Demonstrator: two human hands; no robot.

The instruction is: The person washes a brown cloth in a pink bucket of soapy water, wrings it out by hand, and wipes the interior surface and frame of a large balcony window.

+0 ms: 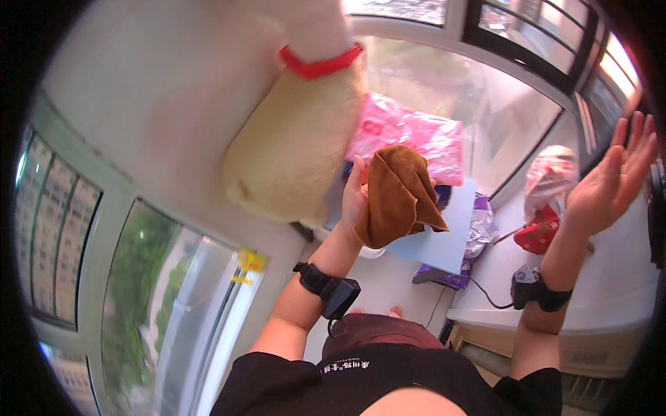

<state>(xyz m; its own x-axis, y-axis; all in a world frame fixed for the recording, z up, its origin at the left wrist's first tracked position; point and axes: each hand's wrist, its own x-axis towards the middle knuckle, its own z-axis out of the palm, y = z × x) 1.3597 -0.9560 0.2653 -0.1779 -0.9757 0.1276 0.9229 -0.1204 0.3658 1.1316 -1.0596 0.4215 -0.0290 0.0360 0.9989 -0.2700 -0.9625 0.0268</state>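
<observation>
Folded over my left hand (pixel 355 197) is a brown cloth (pixel 398 192) with soft creases and a corner hanging to the right. The thumb shows along the cloth's left side, and most of the fingers are hidden behind it. Out to the right, my right hand (pixel 611 179) is raised with its fingers extended and nothing in it. It is near the window frame, above a white ledge. Beyond the cloth lies a pink plastic package (pixel 406 138), partly covered by it.
A cream fabric-like piece with a red band (pixel 296 140) hangs at upper left. Below the cloth is a light blue board (pixel 442 239). Purple-and-silver packaging (pixel 478 229) stands beside it. A red patterned item (pixel 538 229) and a clear plastic bag (pixel 551 177) rest on the white ledge (pixel 598 281).
</observation>
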